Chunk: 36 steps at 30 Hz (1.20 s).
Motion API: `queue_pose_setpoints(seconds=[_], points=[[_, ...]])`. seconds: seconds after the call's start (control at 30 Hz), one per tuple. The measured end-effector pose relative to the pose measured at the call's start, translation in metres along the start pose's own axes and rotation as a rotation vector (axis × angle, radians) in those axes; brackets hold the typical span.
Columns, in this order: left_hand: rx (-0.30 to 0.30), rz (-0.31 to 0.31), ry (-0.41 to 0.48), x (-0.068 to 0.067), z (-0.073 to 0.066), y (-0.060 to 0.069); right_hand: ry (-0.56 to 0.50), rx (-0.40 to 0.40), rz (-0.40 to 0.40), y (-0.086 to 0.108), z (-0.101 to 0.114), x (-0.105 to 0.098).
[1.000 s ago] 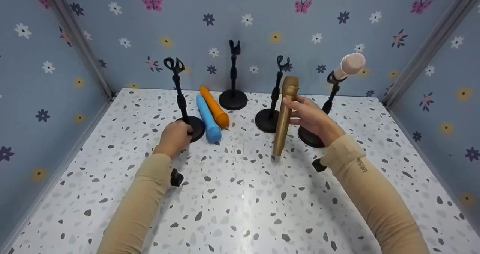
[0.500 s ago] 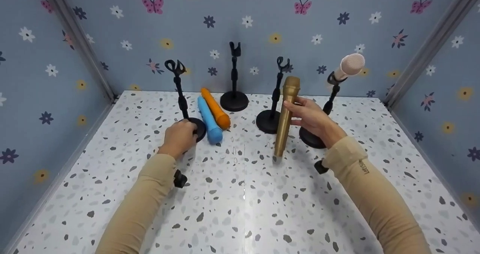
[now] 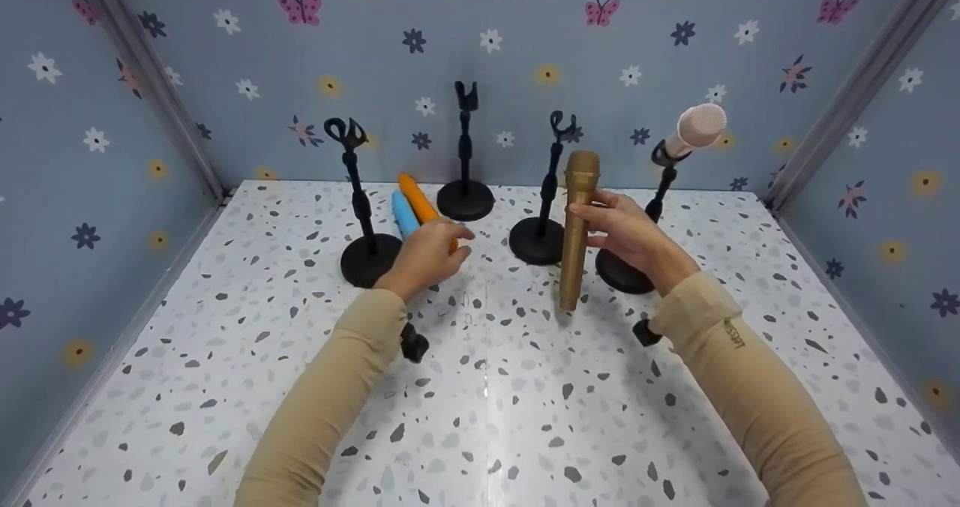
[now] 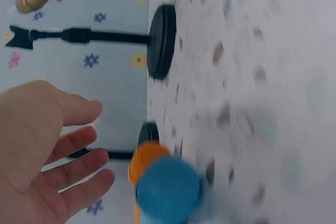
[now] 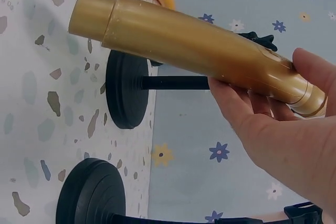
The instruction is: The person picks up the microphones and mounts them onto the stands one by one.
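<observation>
A gold microphone [image 3: 576, 229] stands nearly upright above the table in my right hand [image 3: 634, 233], pinched between thumb and fingers with its head up. In the right wrist view its gold handle [image 5: 173, 35] crosses in front of a black stand. My left hand [image 3: 429, 256] hovers over a blue microphone [image 3: 405, 213] and an orange microphone [image 3: 417, 196], hiding their heads in the head view. From the left wrist, the fingers look spread and loosely bent with nothing between them; the blue head [image 4: 168, 188] and orange head [image 4: 147, 158] lie below, apart from the hand.
Bare black microphone stands are at left [image 3: 371, 258], back middle [image 3: 465, 199] and right of middle [image 3: 537, 241]. A pale pink microphone [image 3: 697, 128] sits in the clip of the right stand [image 3: 624, 271]. Flowered panels [image 3: 480, 57] wall in the speckled table [image 3: 487, 417].
My left hand has left the base of the left stand and moved right, over the blue and orange microphones. The gold microphone has become slightly more upright in my right hand.
</observation>
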<state>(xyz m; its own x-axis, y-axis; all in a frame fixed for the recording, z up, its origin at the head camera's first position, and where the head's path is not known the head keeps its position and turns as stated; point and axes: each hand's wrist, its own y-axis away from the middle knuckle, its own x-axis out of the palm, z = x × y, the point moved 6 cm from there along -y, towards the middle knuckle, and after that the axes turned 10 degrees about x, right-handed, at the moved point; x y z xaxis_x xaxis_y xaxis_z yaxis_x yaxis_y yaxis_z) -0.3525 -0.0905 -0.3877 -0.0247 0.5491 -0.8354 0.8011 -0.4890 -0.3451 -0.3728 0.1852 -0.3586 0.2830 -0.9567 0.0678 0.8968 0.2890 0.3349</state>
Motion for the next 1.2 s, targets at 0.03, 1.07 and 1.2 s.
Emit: queue_pose_setpoints(seconds=[0.03,1.07,1.2], points=[[0.014,0.007,0.033,0.006,-0.005,-0.007,0.006,-0.001,-0.004,0.001,0.000,-0.001],[-0.057,0.020,0.550,0.103,-0.040,-0.093,0.028,-0.003,0.006,0.018,-0.004,-0.019],[-0.066,0.045,0.583,0.105,-0.038,-0.092,0.033,-0.003,0.019,0.016,-0.003,-0.015]])
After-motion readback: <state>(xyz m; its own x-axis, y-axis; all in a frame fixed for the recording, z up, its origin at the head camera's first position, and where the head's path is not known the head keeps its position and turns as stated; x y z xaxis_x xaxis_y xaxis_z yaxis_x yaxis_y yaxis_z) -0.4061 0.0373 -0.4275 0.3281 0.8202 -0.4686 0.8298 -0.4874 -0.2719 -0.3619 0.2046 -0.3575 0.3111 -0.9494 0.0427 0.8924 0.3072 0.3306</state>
